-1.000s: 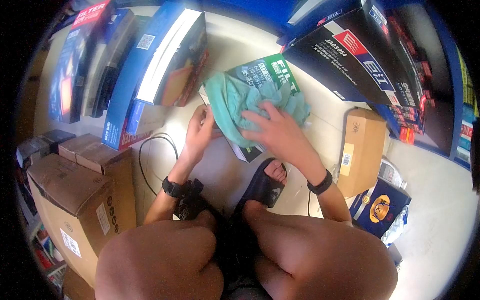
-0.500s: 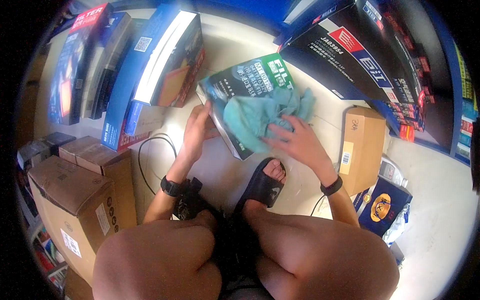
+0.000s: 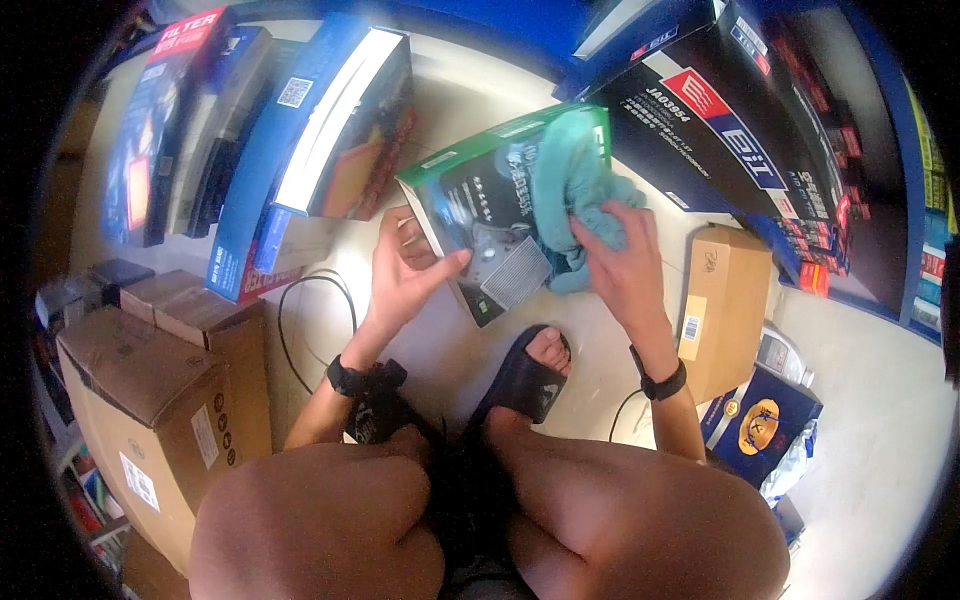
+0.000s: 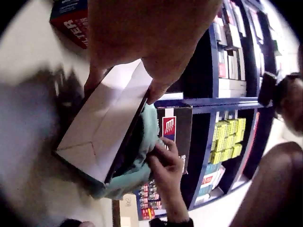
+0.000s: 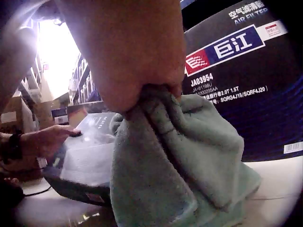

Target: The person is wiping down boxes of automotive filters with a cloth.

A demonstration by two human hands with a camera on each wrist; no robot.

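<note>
A green-and-black filter box (image 3: 455, 215) sits tilted above the tiled floor, its plain white side (image 4: 102, 118) facing the left wrist camera. My left hand (image 3: 405, 265) grips its left edge, thumb on the printed face and fingers at the white side. A teal cloth (image 3: 565, 175) drapes over the right end of the box and covers part of its print. My right hand (image 3: 622, 260) pinches a bunched fold of it; in the right wrist view the cloth (image 5: 175, 161) hangs in folds below the fingers.
Large filter boxes (image 3: 325, 130) stand upright at the left, near brown cartons (image 3: 140, 375). A big black air filter box (image 3: 690, 120) leans at the right before blue shelving (image 4: 203, 101). A tan carton (image 3: 720, 300) and a dark blue package (image 3: 765, 415) lie right. A black cable (image 3: 315, 275) loops left.
The cloth has slid from the left and middle of the box to its right end with my right hand. The box has tipped, showing its green side, and my left thumb now lies on its face.
</note>
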